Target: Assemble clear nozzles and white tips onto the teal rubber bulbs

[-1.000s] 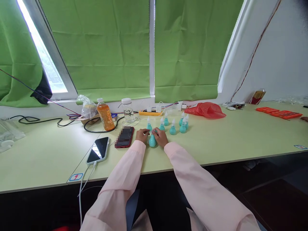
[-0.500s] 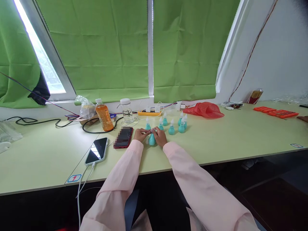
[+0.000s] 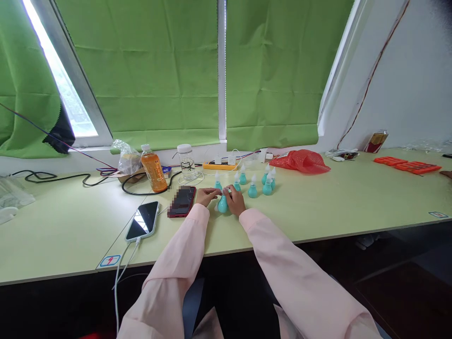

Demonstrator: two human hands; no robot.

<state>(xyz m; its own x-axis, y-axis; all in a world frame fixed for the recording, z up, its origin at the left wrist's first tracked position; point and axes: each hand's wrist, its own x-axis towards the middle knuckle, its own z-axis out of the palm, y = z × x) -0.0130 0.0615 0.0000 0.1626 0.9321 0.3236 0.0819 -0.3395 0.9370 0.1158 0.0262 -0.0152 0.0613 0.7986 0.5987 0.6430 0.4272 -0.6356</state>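
Both my hands meet over a teal bulb-shaped squeeze bottle (image 3: 222,205) on the pale green table (image 3: 318,207). My right hand (image 3: 235,201) wraps round its right side. My left hand (image 3: 206,196) pinches at its top, where the small pale nozzle is mostly hidden by my fingers. Just beyond my hands stand several more teal bulb bottles with white nozzles (image 3: 253,187), upright in a loose row.
A dark red phone (image 3: 182,201) lies left of my hands, and a charging phone (image 3: 143,221) nearer the table edge. Behind are an orange drink bottle (image 3: 154,169), a clear jar (image 3: 186,161), a yellow power strip (image 3: 219,165), a red plastic bag (image 3: 303,161) and orange trays (image 3: 409,165).
My hands stay on the same teal bottle; the fingers shift slightly at its top. The view wobbles a little.
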